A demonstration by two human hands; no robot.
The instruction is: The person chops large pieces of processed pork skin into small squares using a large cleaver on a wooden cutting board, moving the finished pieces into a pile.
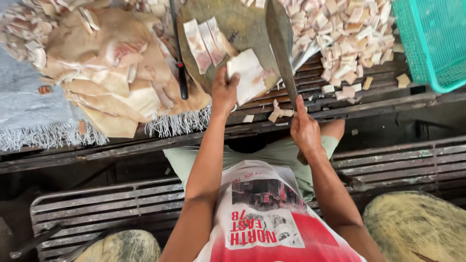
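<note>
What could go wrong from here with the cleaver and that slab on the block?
The left hand pins the pale slab close beside the cleaver that the right hand grips, so a stroke could catch fingers. Cut pieces lie heaped near the bench edge and may drop through the slats.

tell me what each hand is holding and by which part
The right hand grips a cleaver by its handle, blade over the round board. The left hand presses a pale meat slab at its near edge.
</note>
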